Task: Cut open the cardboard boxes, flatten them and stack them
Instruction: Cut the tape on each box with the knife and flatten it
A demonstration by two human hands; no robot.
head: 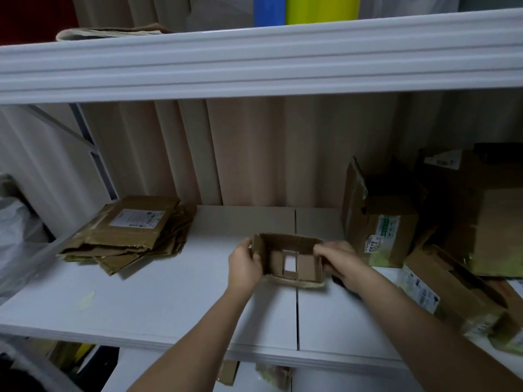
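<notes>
I held a small cardboard box with both of my hands. It was in the middle of the white shelf, and its open side faced me, so I could see right inside it. There was a little square hole in its far wall, and white showed through.

My left hand gripped the left side of the box, with my fingers curled round the edge. My right hand gripped the right side, with my thumb on top of the wall and my fingers wrapped round the outside. The bottom edge of the box sat on the shelf, just at the thin dark gap between two shelf boards.

A pile of flat boxes lay on the left side of the shelf, well apart from my hands. The top one had a white label on it.

On the right stood more boxes that were not flat (they looked a bit squashed). One box with a green label was near my right hand. A bigger brown box stood behind it, and another box lay tipped over beside my right arm.
</notes>
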